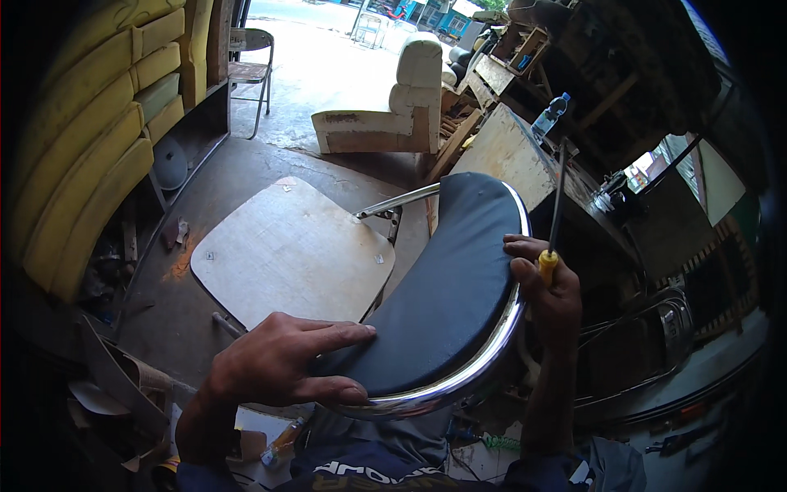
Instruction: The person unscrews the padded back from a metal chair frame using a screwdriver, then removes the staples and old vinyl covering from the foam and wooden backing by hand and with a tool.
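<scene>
A folding chair lies tilted in front of me, its dark padded backrest (443, 283) set in a curved chrome tube frame (479, 348). My left hand (287, 361) holds the backrest's near left end, index finger along the pad and thumb on the chrome rim; its other fingers are partly hidden. In my right hand (551, 283) is a screwdriver (548, 261) with a yellow handle, its long shaft pointing up. Fingers of that same hand also touch the frame's right side. Beyond the pad shows the bare pale seat board (291, 250) with small metal bits near its corners.
Yellow foam cushions (98, 156) are stacked along the left wall. An unfinished armchair (385, 107) and another folding chair (252, 70) stand farther off. To the right, a water bottle (550, 115) rests on a worn wooden cabinet (504, 156). Scraps and tools lie around my lap.
</scene>
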Demonstrator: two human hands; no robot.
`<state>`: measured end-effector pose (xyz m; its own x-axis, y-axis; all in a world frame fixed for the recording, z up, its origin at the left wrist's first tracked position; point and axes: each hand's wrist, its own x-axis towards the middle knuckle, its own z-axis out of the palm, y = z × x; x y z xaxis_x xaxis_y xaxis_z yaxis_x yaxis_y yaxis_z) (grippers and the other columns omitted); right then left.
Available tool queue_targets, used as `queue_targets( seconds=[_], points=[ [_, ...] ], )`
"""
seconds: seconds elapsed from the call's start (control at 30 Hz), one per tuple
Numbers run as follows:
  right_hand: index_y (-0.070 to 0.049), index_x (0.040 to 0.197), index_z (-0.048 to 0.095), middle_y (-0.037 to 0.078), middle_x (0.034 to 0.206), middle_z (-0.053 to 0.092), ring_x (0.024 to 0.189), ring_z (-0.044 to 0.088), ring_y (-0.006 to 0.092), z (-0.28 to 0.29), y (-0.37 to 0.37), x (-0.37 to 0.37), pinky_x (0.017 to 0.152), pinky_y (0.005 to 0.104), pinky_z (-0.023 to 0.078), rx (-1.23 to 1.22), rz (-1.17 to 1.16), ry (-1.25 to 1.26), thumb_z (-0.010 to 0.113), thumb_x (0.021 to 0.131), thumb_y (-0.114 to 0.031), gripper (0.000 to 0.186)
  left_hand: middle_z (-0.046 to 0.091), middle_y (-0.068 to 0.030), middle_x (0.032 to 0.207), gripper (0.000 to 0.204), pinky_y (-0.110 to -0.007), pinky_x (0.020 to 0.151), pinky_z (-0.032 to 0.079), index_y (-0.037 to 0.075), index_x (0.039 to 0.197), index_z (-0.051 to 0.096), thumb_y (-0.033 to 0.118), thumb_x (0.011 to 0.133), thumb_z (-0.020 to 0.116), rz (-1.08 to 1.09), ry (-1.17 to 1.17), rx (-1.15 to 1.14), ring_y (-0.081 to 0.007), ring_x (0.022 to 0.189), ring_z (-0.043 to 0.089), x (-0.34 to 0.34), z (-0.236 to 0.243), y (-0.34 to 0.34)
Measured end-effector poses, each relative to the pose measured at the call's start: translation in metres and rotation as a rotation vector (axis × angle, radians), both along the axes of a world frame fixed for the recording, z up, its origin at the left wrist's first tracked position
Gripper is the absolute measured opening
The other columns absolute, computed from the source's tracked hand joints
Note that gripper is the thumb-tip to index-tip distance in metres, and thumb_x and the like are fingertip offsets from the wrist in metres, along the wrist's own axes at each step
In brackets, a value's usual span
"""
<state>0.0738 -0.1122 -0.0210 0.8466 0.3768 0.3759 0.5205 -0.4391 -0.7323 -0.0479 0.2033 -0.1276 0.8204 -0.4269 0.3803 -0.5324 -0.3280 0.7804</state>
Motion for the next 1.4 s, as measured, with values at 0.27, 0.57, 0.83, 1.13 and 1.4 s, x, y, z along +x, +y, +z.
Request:
queue_targets(
  seconds=[0.27,0.57,0.83,1.13,1.4],
  points=[
    [-0.006,0.104,0.080,0.008,0.094,0.078,0.083,0.075,0.0173,0.068,0.006,0.006,0.074,0.0322,0.061,-0.635,0.370,-0.184,0.093,0.072,-0.021,0.037,0.073,-0.0196,0.114,0.077,-0.035,0.089,0.056,-0.003,0.139,0.060,0.063,0.103,0.048,0.075,0.546,-0.186,-0.0211,0.097,0.072,-0.003,-0.021,0.002],
    [-0.014,0.098,0.080,0.002,0.098,0.080,0.095,0.077,0.0212,0.057,0.031,0.014,0.080,0.0346,0.063,-0.645,0.736,-0.428,0.087,0.078,-0.023,0.023,0.076,-0.0251,0.093,0.083,-0.034,0.082,0.057,-0.010,0.119,0.071,0.062,0.109,0.030,0.327,0.533,-0.444,-0.0258,0.088,0.074,-0.013,-0.032,-0.026],
    [-0.010,0.089,0.076,0.005,0.086,0.079,0.086,0.078,0.0212,0.036,0.025,0.012,0.074,0.0344,0.059,-0.538,0.631,-0.650,0.085,0.080,-0.024,0.019,0.076,-0.0270,0.094,0.104,-0.035,0.089,0.055,-0.009,0.114,0.074,0.073,0.104,0.011,0.429,0.492,-0.620,-0.0297,0.091,0.075,-0.012,-0.032,-0.028],
    [-0.010,0.087,0.076,0.003,0.082,0.077,0.081,0.076,0.0191,0.028,0.036,0.019,0.070,0.0323,0.054,-0.462,0.625,-0.736,0.084,0.082,-0.025,0.018,0.076,-0.0247,0.094,0.110,-0.036,0.083,0.058,-0.008,0.119,0.072,0.087,0.093,0.022,0.235,0.110,-0.233,-0.0315,0.086,0.076,0.000,-0.032,0.004],
    [-0.012,0.093,0.078,0.001,0.091,0.079,0.088,0.076,0.0204,0.035,0.031,0.025,0.077,0.0351,0.057,-0.493,0.696,-0.595,0.087,0.076,-0.027,0.025,0.076,-0.0257,0.092,0.091,-0.035,0.077,0.060,-0.007,0.121,0.072,0.073,0.076,0.077,0.229,0.021,-0.251,-0.0320,0.082,0.078,0.000,-0.027,0.005]
  ],
)
